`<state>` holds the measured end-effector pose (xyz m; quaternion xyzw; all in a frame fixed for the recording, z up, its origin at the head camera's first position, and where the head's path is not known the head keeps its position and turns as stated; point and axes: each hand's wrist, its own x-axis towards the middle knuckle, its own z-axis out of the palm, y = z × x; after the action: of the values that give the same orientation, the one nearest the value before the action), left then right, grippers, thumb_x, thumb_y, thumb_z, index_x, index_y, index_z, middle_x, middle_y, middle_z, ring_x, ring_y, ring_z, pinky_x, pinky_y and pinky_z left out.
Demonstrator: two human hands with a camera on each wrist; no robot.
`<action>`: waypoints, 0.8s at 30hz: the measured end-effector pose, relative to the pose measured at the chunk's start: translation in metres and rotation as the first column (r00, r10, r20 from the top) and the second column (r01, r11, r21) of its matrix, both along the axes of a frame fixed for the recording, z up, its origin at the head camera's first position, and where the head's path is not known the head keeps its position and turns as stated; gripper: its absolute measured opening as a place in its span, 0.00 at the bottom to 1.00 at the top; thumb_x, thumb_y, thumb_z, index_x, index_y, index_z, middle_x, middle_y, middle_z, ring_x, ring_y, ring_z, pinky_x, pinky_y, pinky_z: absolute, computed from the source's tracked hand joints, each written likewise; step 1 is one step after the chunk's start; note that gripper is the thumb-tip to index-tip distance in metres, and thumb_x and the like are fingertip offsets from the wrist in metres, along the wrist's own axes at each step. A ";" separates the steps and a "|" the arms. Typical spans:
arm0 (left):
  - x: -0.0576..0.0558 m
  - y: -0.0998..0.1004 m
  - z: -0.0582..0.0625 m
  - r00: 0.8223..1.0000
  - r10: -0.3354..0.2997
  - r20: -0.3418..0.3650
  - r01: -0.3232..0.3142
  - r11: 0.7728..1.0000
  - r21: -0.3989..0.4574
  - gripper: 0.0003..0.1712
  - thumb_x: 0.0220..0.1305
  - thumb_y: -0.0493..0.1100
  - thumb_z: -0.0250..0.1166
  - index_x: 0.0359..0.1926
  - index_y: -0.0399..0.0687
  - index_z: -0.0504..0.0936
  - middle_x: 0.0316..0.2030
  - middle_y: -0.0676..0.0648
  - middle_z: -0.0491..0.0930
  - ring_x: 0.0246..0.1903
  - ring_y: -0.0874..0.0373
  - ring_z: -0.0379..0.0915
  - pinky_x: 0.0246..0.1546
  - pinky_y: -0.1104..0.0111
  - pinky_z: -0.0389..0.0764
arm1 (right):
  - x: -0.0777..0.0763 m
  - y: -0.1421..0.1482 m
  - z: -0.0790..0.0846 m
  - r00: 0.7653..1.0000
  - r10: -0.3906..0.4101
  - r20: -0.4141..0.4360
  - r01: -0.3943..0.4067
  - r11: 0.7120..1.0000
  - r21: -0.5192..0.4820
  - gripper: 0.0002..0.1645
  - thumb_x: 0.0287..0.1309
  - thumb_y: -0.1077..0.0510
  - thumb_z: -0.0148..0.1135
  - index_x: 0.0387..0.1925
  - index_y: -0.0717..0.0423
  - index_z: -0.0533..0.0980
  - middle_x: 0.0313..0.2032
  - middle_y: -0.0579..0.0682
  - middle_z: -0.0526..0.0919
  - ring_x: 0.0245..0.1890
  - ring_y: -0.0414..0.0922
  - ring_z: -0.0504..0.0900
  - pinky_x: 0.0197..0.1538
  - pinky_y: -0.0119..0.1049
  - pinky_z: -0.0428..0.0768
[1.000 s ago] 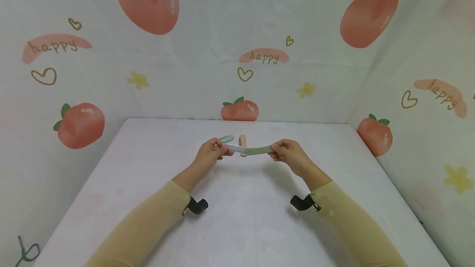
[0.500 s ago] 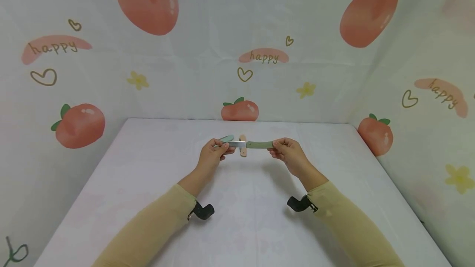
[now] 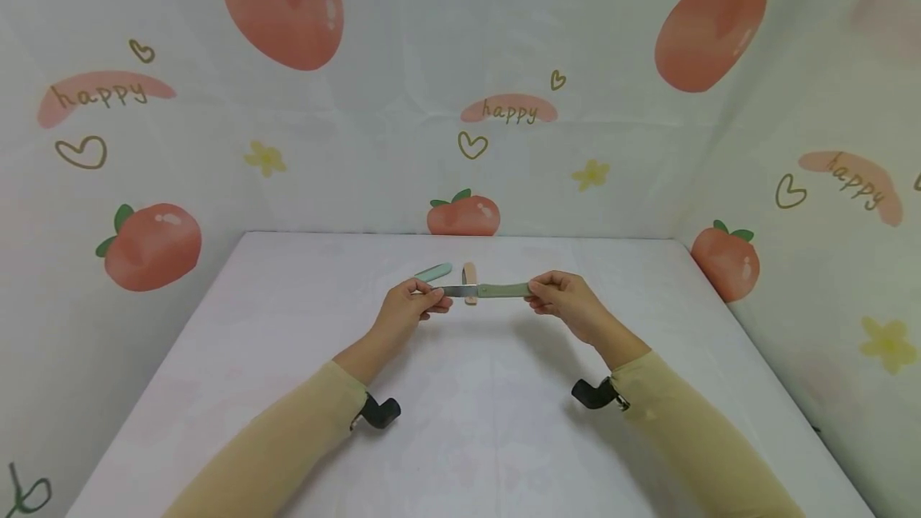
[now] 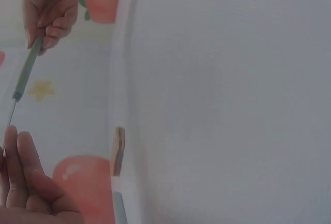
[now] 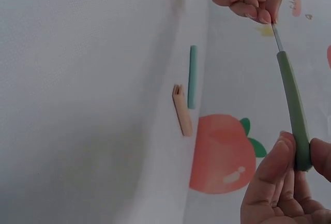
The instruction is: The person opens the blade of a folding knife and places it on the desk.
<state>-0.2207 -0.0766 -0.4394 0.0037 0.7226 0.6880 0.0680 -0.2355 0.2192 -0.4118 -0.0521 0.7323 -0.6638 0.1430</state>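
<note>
A folding knife with a green handle (image 3: 504, 291) is held level above the table, its blade (image 3: 460, 291) swung out in line with the handle. My left hand (image 3: 404, 304) pinches the blade's far end between thumb and fingers, covering the tip. The handle's butt end is pinched by my right hand (image 3: 568, 304); the right wrist view shows thumb and fingers on either side of the green handle (image 5: 295, 105). Behind the blade lies a peach-coloured folding knife (image 3: 470, 271), partly covered by it. A pale teal folding knife (image 3: 435, 272) lies just beyond my left fingers.
The white-covered table (image 3: 489, 422) extends to a back edge near a cloth wall (image 3: 388, 126) printed with fruit, hearts and flowers. Cloth also hangs at both sides. Each sleeve cuff carries a black wrist camera (image 3: 379, 412), the other camera (image 3: 593, 394) being on the right.
The green knife went from slightly bent at its joint to straight, rose a little, then came down again. Both hands kept their pinch; the left one shifted slightly left and down.
</note>
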 end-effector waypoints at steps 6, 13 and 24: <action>0.000 -0.006 0.000 0.996 -0.082 0.023 0.082 0.996 -0.039 0.09 0.71 0.42 0.63 0.39 0.41 0.75 0.35 0.46 0.89 0.38 0.60 0.85 0.44 0.64 0.73 | 0.001 0.005 0.001 0.999 0.040 0.005 -0.040 0.998 0.049 0.13 0.70 0.60 0.60 0.45 0.68 0.75 0.32 0.48 0.84 0.35 0.42 0.82 0.43 0.33 0.81; -0.002 -0.012 -0.002 0.985 -0.167 0.033 0.169 0.984 -0.051 0.08 0.71 0.40 0.63 0.38 0.40 0.75 0.35 0.47 0.89 0.38 0.60 0.85 0.44 0.63 0.73 | 0.002 0.009 0.001 0.997 0.077 0.019 -0.079 0.992 0.099 0.11 0.70 0.60 0.60 0.43 0.68 0.76 0.32 0.48 0.83 0.33 0.41 0.80 0.41 0.32 0.80; -0.005 -0.020 -0.001 0.958 -0.277 0.077 0.283 0.955 -0.091 0.07 0.71 0.40 0.62 0.37 0.40 0.77 0.34 0.46 0.88 0.38 0.58 0.85 0.41 0.65 0.72 | 0.003 0.017 0.001 0.987 0.151 0.063 -0.159 0.977 0.144 0.15 0.71 0.59 0.60 0.45 0.71 0.76 0.33 0.52 0.83 0.35 0.46 0.80 0.42 0.33 0.80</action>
<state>-0.2255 -0.0962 -0.4408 0.0808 0.7463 0.6336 0.1875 -0.2323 0.2365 -0.4113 -0.0810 0.7694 -0.5954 0.2168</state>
